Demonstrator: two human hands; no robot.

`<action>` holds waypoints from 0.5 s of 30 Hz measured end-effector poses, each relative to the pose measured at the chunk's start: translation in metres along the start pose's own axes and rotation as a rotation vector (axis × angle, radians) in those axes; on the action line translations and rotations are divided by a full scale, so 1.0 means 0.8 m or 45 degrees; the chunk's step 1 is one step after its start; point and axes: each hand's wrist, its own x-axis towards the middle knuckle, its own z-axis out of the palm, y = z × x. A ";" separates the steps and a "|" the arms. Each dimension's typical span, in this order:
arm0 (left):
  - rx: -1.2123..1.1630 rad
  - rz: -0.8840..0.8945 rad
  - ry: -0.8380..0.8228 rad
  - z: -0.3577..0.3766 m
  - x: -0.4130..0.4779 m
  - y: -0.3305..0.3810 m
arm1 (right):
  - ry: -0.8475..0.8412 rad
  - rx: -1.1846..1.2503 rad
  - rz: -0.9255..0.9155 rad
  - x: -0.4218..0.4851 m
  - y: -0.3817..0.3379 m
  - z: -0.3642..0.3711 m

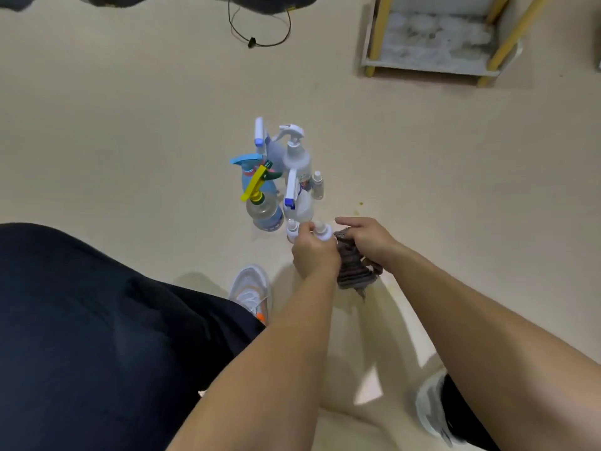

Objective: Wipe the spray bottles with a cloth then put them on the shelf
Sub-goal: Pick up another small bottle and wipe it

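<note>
While the small white spray bottle (322,232) is lifted just in front of the cluster of spray bottles (279,177) on the floor (130,125), your left hand (313,255) grips it around the body, so its cap sticks out above your fingers. Your right hand (367,242) clenches the dark cloth (353,270), pressed against the bottle's side, probably to wipe it. The shelf (435,60) with yellow legs stands well apart, at the far right.

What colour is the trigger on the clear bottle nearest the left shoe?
Yellow: the trigger on the clear bottle shows plainly in the head view.
</note>
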 end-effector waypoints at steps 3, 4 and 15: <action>-0.054 -0.103 0.032 0.030 0.011 -0.018 | -0.120 -0.029 0.074 0.029 0.009 0.000; -0.090 -0.128 0.049 0.039 0.014 -0.022 | -0.134 -0.034 0.089 0.040 0.013 0.000; -0.230 -0.228 0.110 0.097 0.074 -0.024 | -0.159 0.101 0.080 0.119 0.013 0.010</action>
